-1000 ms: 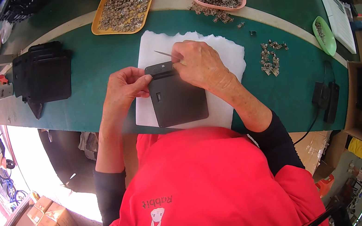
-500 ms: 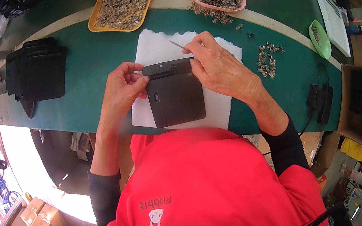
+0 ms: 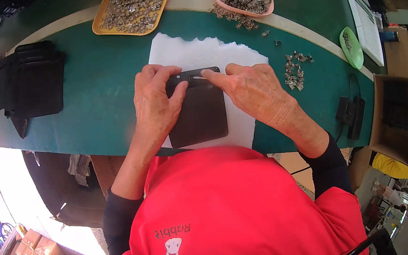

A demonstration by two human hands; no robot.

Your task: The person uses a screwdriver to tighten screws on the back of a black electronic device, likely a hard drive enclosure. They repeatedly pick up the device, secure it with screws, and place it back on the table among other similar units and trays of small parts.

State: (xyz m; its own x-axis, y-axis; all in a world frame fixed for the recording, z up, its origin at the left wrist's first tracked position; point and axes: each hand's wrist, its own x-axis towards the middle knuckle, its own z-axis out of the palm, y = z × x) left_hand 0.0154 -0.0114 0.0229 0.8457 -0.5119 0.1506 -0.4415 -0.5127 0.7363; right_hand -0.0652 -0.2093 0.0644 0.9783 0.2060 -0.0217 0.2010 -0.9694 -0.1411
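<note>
A flat black plastic casing (image 3: 197, 120) with a raised strip along its far edge lies in front of me on a white foam sheet (image 3: 235, 54). My left hand (image 3: 158, 100) grips the left end of that strip between thumb and fingers. From the right, my right hand (image 3: 256, 90) reaches over the strip, index finger stretched along a thin metal tool (image 3: 198, 78). The tool's tip meets a slot in the strip. My right palm and curled fingers hide the rest of it.
Small metal parts fill a yellow tray (image 3: 95, 28), a pink bowl (image 3: 272, 4) and a green bowl (image 3: 359, 58). Loose parts (image 3: 295, 74) lie right of the foam. Black casings (image 3: 31, 82) are stacked at left. A black adapter (image 3: 350, 113) and a cardboard box (image 3: 379, 141) are at right.
My left hand has slid right along the strip, covering more of it. My right hand has lowered, and the tool has swung from pointing away to lying at the slot.
</note>
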